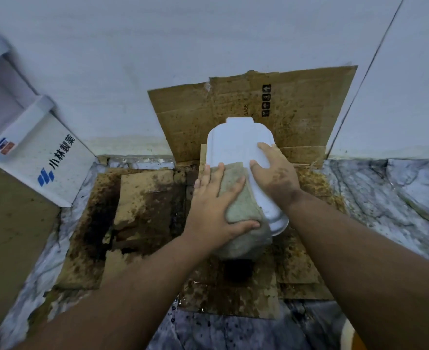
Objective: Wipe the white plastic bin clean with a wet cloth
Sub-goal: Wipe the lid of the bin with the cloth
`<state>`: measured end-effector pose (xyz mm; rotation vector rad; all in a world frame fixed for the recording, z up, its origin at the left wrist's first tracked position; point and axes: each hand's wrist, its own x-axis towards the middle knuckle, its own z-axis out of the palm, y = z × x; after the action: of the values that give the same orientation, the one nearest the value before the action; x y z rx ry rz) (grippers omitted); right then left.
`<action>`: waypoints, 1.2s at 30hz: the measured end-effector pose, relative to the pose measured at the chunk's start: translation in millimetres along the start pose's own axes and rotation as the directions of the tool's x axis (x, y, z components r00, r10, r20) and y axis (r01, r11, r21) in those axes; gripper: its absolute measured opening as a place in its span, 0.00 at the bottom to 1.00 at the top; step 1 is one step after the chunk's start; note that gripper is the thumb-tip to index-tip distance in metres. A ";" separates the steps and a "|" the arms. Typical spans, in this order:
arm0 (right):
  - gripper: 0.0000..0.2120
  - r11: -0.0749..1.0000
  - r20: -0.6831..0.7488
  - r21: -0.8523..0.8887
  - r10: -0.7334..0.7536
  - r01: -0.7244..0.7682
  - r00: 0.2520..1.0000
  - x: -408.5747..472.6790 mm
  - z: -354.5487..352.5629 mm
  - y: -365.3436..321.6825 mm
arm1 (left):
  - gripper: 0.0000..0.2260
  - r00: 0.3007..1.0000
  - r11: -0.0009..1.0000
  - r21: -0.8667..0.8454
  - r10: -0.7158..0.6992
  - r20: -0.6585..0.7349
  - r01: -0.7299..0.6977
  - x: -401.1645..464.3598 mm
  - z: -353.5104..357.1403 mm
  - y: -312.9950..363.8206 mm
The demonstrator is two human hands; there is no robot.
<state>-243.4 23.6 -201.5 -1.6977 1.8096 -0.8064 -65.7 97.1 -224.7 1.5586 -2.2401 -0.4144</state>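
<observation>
Stained cardboard (142, 198) underneath, white plastic bin (236, 145) upturned on it against the wall. Left hand (213, 205) flat, fingers straight, pressing wet cloth (241, 203); right hand (276, 175) spread, steadying. Risk: sliding off soggy cardboard, picking up grime.

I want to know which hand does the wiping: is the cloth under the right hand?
No, the cloth lies under the left hand, while the right hand rests on the white bin.

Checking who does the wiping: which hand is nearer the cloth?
Left. The left hand lies flat on the cloth, pressing it against the white bin. The right hand rests on the bin just beside the cloth.
</observation>
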 end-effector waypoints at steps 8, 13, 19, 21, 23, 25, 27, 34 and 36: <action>0.27 1.000 0.020 0.008 0.028 -0.028 0.999 4.4 1.7 0.2 | 0.36 0.950 0.895 -0.385 0.288 0.118 -0.224 14.7 -18.9 -53.4; 0.27 0.999 0.000 0.002 0.034 -0.034 0.999 3.1 2.1 -1.6 | 0.38 0.992 0.933 -0.340 0.086 -0.094 -0.113 -0.2 1.3 -26.4; 0.27 0.999 0.019 0.017 0.029 -0.030 0.999 -1.1 -1.9 -2.3 | 0.43 0.941 0.977 -0.097 -0.209 -0.265 0.189 -13.7 20.2 33.0; 0.26 0.999 0.023 0.003 0.032 -0.032 0.999 -0.9 -1.7 -3.1 | 0.41 0.955 0.979 -0.181 -0.143 -0.259 0.098 -13.6 18.6 17.8; 0.27 0.999 0.026 -0.003 0.037 -0.037 0.999 0.2 -1.8 -5.0 | 0.37 0.974 0.938 -0.344 -0.049 -0.219 -0.031 -10.4 13.3 -7.8; 0.27 0.999 0.026 -0.005 0.037 -0.037 0.999 0.3 -2.1 -6.3 | 0.35 0.988 0.877 -0.473 0.021 -0.152 -0.091 -8.2 7.3 -27.8; 0.27 0.999 0.027 -0.006 0.035 -0.035 0.999 0.8 -2.1 -5.3 | 0.36 0.987 0.880 -0.470 -0.008 -0.160 -0.069 -9.3 7.3 -24.9; 0.27 0.999 0.032 -0.016 0.034 -0.033 0.999 -1.5 -3.2 -3.5 | 0.41 0.934 0.966 -0.202 -0.218 -0.284 0.164 -16.1 25.9 30.5; 0.27 0.999 0.042 -0.019 0.038 -0.037 0.998 -0.5 -2.8 -5.2 | 0.35 0.960 0.946 -0.315 -0.021 -0.279 -0.070 -14.8 20.4 -5.9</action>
<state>-241.8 24.1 -195.9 -1.6747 1.8198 -0.7358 -65.7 109.5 -247.4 1.3250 -1.8667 -0.4923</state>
